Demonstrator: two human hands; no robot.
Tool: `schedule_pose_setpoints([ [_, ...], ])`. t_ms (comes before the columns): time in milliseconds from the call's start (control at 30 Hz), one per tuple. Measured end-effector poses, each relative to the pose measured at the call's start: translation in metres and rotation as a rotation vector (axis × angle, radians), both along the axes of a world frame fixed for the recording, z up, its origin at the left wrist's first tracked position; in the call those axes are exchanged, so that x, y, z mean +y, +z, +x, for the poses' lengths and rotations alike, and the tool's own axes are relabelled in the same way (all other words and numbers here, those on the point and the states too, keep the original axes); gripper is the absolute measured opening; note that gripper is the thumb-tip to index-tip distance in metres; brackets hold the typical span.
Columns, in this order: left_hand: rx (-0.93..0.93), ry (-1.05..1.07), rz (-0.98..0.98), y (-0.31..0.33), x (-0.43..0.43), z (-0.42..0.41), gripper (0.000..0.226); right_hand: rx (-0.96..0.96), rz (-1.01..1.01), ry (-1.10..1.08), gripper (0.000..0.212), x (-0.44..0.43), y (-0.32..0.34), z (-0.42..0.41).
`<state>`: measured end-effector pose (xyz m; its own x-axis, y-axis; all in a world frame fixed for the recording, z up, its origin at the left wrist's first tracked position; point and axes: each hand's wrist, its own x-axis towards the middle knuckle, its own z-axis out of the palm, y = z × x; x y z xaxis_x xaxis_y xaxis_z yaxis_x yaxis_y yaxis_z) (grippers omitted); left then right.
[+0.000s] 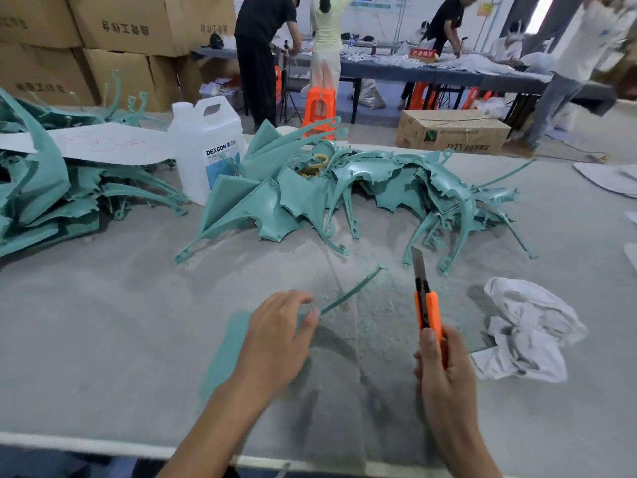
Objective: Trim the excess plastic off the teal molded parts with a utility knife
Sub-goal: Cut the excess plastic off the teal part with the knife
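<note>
My left hand (pixel 275 339) holds a teal molded part (pixel 224 353) near the table's front; its flat body shows under my wrist and a thin arm reaches up and right to a tip. My right hand (pixel 444 370) grips an orange utility knife (pixel 429 312) upright, blade out and pointing away from me, to the right of the part and not touching it. A big heap of teal parts (pixel 344 194) lies across the table's middle. A second teal pile (pixel 51 194) sits at the far left.
A white jug (pixel 206 146) stands behind the heap, left of center. A crumpled white rag (pixel 527 329) lies right of the knife. White paper (pixel 103 143) covers the left pile. Pale shavings dust the grey table (pixel 103 322). Cardboard boxes and people at another table fill the background.
</note>
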<state>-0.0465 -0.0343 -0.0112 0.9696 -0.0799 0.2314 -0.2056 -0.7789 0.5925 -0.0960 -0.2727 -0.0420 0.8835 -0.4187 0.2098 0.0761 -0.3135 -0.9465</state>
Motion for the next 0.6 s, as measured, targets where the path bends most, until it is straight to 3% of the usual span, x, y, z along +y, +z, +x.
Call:
schedule_pose_setpoints([
  [200,-0.027,0.033,-0.300,0.002,-0.087,0.020,0.028,0.019,0.029,0.003,0.059,-0.004,-0.013,0.007],
  [433,-0.035,0.140,0.149,-0.025,-0.115,0.031,0.030,0.062,-0.184,-0.036,0.042,-0.001,-0.012,0.006],
  [533,-0.103,0.120,0.277,-0.024,-0.107,0.032,0.013,0.111,-0.224,-0.104,0.039,0.001,-0.009,0.004],
  [600,-0.155,0.114,0.353,-0.026,-0.103,0.033,0.025,0.146,-0.279,-0.138,0.047,0.003,-0.005,0.003],
])
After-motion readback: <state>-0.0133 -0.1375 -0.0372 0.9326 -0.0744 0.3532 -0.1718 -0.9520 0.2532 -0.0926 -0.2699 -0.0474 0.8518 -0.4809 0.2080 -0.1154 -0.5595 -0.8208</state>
